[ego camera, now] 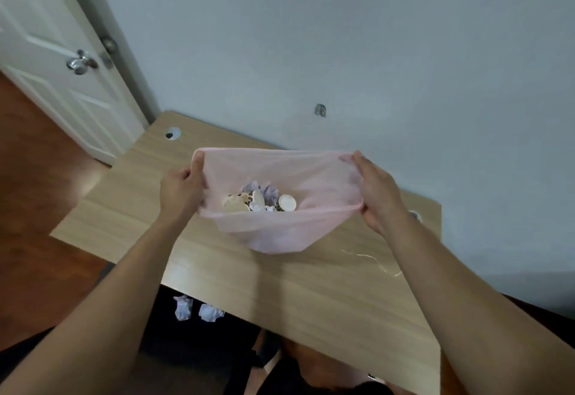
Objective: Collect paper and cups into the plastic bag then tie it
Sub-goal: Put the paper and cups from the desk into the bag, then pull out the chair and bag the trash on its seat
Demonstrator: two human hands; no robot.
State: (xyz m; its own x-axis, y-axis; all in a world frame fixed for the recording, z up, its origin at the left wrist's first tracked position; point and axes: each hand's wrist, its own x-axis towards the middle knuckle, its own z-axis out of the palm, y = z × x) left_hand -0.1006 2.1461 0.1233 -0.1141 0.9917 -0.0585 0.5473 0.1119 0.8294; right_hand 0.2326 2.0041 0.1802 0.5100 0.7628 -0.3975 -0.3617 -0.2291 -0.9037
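A thin pink plastic bag [280, 229] hangs above the wooden table [311, 285], its mouth stretched wide between my hands. My left hand [182, 190] grips the bag's left rim, thumb up along the edge. My right hand [376, 195] pinches the right rim. Inside the bag lie crumpled white paper [269, 192] and paper cups [287, 202], some with a brown pattern [238, 203]. Two more crumpled paper balls [183, 307] [211, 312] lie on the dark floor under the table's near edge.
A thin pale string [370, 259] lies on the table at the right. Cable holes sit at the table's far left [172, 133] and far right [415, 215]. A white door with a metal knob [79, 64] stands at the left, over red-brown flooring.
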